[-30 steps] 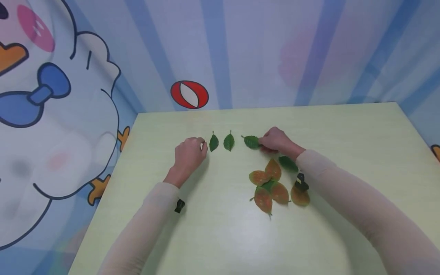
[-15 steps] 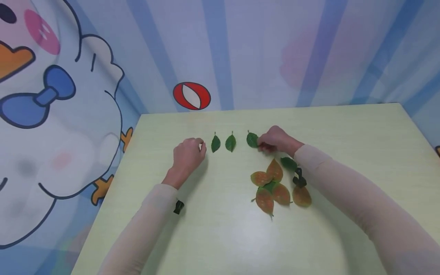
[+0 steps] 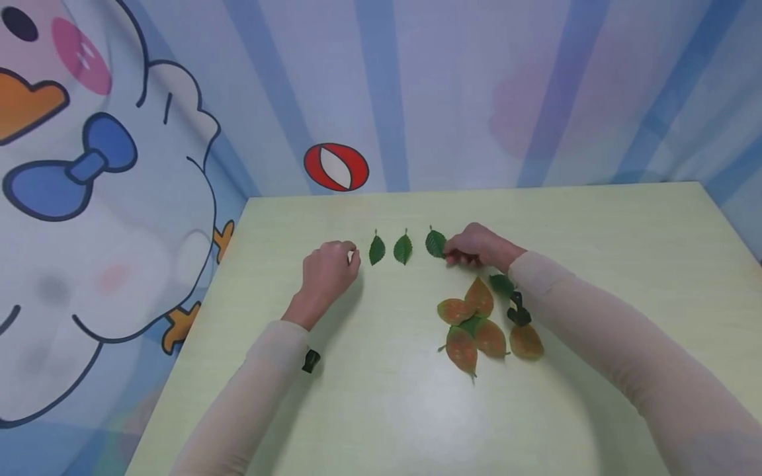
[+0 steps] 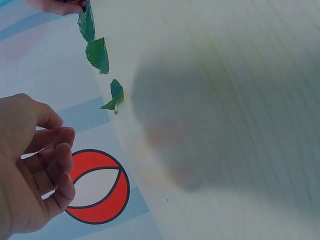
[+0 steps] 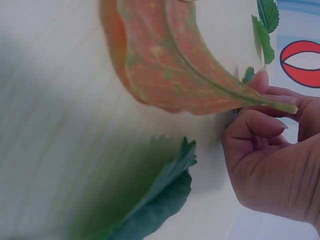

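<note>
My right hand pinches the lower right edge of a serrated green leaf on the table; in the right wrist view only a bit of that leaf shows past the fingers. To its left lie two green leaves, a middle one and a left one, both stem up. My left hand hovers just left of the row. In the left wrist view its fingers are loosely curled, with nothing between them.
Several orange-green leaves overlap in a cluster nearer me, partly covering a green leaf. By the right sleeve lie another green leaf and a single orange leaf. The pale table meets a printed wall at the back.
The leaf at my right hand has turned from lying sideways to stem up. My left hand has stayed nearly still, and the whole view has shifted slightly.
</note>
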Tool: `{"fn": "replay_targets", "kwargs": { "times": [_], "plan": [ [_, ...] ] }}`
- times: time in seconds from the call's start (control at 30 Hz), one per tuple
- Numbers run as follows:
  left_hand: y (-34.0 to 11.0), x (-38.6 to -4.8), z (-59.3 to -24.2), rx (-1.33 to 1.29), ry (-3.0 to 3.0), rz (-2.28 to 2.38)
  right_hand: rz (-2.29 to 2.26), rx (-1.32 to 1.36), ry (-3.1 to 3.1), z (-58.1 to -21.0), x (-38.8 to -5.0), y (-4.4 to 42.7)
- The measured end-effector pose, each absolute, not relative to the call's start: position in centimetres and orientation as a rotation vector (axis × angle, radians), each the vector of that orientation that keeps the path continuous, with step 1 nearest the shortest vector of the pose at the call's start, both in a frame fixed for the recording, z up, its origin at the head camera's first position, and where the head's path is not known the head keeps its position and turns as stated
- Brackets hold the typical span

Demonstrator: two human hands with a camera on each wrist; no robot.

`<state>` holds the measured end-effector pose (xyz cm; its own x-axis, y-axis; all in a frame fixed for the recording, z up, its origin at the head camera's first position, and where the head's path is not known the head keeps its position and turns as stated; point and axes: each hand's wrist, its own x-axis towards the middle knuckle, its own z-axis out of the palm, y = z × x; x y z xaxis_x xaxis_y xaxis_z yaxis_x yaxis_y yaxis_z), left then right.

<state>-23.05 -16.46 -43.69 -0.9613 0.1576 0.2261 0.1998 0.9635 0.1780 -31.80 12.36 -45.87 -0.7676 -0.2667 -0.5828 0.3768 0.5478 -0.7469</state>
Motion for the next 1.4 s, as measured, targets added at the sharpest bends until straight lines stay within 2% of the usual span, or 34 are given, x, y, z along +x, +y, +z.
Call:
{"fn": "replay_targets", "kwargs": {
  "times": [0.9, 1.4],
  "plan": [
    [-16.3, -23.1, -43.9, -0.262, -2.907, -0.294, -1.184, 0.103, 2.176, -46.3, -31.1, 12.6],
    [-14.4, -23.5, -43.6, -0.348, -2.877, -0.332, -1.280, 0.064, 2.155, -43.1, -29.5, 17.0]
  ]
}}
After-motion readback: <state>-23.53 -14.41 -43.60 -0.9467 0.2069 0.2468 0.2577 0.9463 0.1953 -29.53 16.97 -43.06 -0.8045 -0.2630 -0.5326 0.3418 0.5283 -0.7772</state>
